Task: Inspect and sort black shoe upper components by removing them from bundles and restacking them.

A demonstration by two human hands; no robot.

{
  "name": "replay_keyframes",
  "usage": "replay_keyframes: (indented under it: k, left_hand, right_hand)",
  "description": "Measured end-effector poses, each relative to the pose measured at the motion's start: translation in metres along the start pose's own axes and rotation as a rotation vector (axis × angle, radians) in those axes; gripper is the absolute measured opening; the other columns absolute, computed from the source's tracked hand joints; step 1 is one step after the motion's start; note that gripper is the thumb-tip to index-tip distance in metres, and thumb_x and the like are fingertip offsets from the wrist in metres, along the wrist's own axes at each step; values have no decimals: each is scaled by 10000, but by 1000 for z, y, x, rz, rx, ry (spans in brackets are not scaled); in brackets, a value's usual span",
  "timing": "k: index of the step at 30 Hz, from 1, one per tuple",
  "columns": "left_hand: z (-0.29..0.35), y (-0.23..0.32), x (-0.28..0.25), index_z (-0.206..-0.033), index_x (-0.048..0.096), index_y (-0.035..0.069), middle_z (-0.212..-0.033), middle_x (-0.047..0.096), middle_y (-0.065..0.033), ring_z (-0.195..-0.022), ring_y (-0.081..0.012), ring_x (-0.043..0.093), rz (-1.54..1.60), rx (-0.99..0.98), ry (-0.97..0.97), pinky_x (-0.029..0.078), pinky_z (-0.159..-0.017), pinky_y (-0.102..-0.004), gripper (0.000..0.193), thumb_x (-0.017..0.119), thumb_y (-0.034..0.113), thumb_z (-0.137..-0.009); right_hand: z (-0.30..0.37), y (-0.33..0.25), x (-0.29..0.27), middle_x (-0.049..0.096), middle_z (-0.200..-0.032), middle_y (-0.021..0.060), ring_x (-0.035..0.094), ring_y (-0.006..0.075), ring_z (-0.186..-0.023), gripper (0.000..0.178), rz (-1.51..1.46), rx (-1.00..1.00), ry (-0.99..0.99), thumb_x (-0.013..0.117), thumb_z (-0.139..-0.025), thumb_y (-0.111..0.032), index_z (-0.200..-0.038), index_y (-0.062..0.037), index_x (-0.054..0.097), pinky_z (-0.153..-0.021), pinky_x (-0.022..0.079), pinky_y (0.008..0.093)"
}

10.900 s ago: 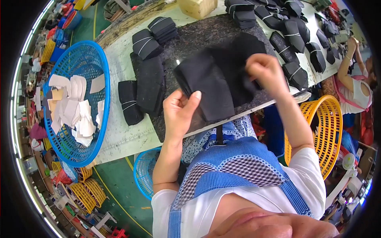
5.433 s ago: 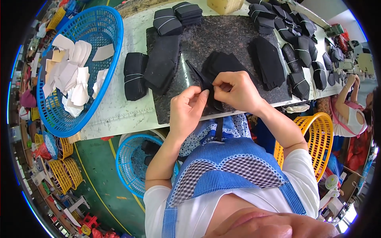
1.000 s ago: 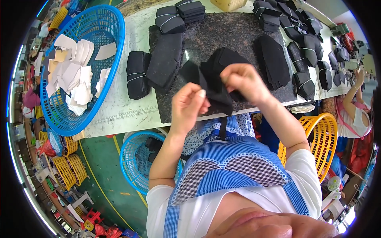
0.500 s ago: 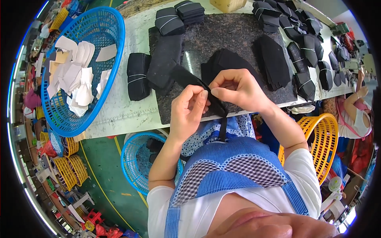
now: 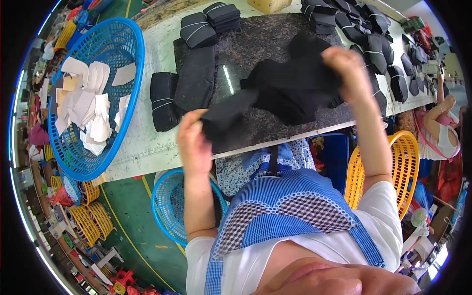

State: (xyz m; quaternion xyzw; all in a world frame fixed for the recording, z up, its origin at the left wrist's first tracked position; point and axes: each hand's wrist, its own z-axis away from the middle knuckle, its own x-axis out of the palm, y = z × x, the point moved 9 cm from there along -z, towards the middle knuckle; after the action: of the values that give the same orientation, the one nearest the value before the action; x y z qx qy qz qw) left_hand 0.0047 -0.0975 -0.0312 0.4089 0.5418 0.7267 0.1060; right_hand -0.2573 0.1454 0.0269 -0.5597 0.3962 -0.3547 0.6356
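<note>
At the near edge of the stone slab, my left hand is closed on a flat black fabric piece, blurred by motion. My right hand, also blurred, is raised over the slab's right part, fingers closed at the edge of another dark fabric piece. That piece hides most of the right-hand stack. Between the hands lies a loose pile of black pieces. A neat black stack rests on the slab's left side.
Tied black bundles lie left of the slab, and more bundles crowd the right. A blue basket with pale cut pieces stands on the table's left. Below the table edge are a light-blue basket and a yellow basket.
My hands, together over a folded black strip before, have moved apart. The left went left and down with one piece; the right went up and right with another.
</note>
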Motion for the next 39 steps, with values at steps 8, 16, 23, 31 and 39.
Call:
replay_keyframes:
  k: [8,16,23,31,39]
  left_hand:
    - [2,28,-4,-872,536,9,-913,611,-104,-780,-133,600,-11,66,79,490,-668,-231,187,408,144,-854]
    - [3,26,2,-776,458,88,-699,513,13,-625,-60,487,-138,40,3,411,-572,-206,133,402,177,-857]
    - [-5,7,12,-756,458,89,-692,501,19,-627,-62,481,-44,-21,-49,406,-572,-209,127,414,158,-852]
    - [-7,-16,34,-698,392,116,-642,441,49,-528,-22,372,-32,-106,-55,295,-466,-174,155,445,125,-843]
    - [14,-18,107,-790,550,50,-766,582,-27,-707,-118,584,-492,190,-422,468,-616,-249,129,621,132,-860]
  right_hand:
    - [56,-81,71,627,-821,119,626,228,-707,134,1071,-1029,-79,632,-640,-57,-761,-18,590,-616,513,298]
    - [55,0,89,639,-988,125,628,267,-888,156,791,-705,-470,659,-695,-62,-827,-3,601,-762,521,322]
    - [47,-4,80,634,-973,113,625,242,-920,340,770,-488,-428,711,-756,-187,-1023,-2,611,-815,509,322]
    - [50,-2,94,599,-969,88,604,240,-917,414,1015,-627,-573,696,-783,-260,-1088,-5,579,-776,501,308]
    - [40,7,88,548,-748,-15,518,40,-682,446,-86,55,-441,601,-842,-20,-1261,-19,447,-631,442,166]
